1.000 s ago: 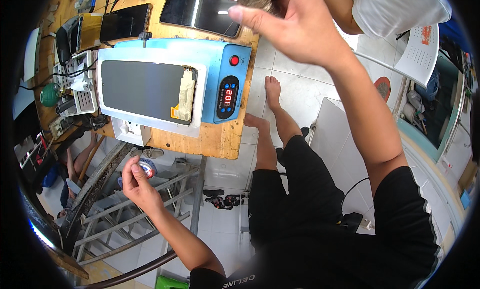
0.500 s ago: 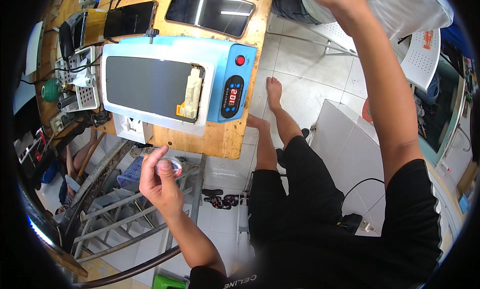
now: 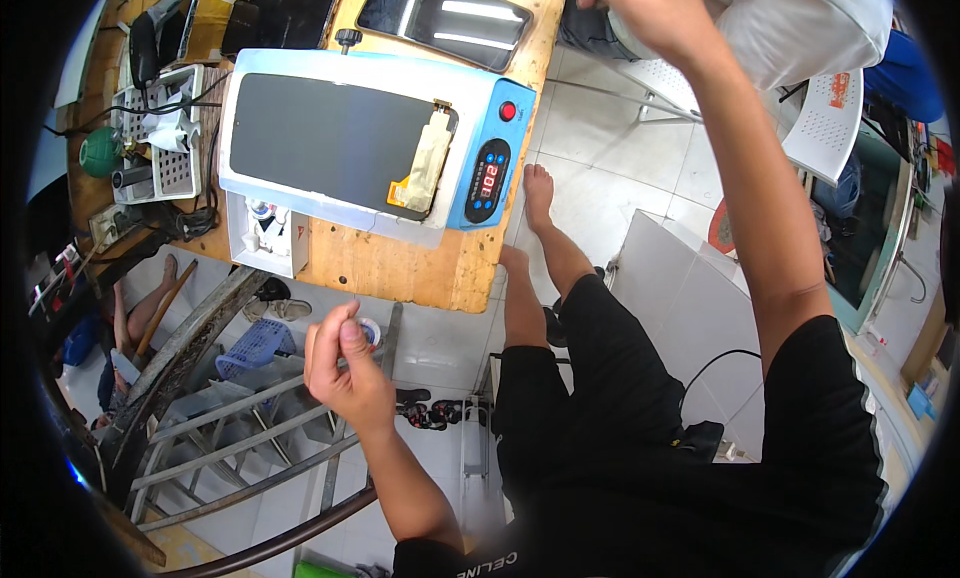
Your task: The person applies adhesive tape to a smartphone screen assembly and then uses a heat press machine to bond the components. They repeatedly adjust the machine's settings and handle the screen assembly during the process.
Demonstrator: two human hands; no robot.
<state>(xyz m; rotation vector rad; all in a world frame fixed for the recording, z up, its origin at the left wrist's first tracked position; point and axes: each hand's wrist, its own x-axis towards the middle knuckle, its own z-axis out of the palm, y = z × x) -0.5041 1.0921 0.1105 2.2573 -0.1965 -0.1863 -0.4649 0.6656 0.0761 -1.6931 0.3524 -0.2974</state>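
My left hand (image 3: 350, 368) is closed around a small round disc-like item (image 3: 370, 332), white with some red, held below the workbench's near edge. What kind it is cannot be made out. At the top, my right hand (image 3: 650, 13) is raised with fingers pinched together; what they hold, if anything, is too small to name. On the bench sits a blue-and-white heating plate (image 3: 508, 143) with a red button and lit digital display. Lying on it is a dark phone screen (image 3: 335, 138), with a gold-coloured flex cable (image 3: 428, 163) along its right end.
Two dark phones, one black (image 3: 280, 23) and one glossy (image 3: 445, 23), lie behind the heating plate. A white box (image 3: 268, 240) and a white basket (image 3: 178, 143) stand left. Another person in light clothing (image 3: 810, 28) sits at upper right. A metal rack (image 3: 240, 448) stands below.
My right hand has come left and lower, so its pinched fingers now show. The whole view has shifted a little; my left hand keeps its hold on the round item.
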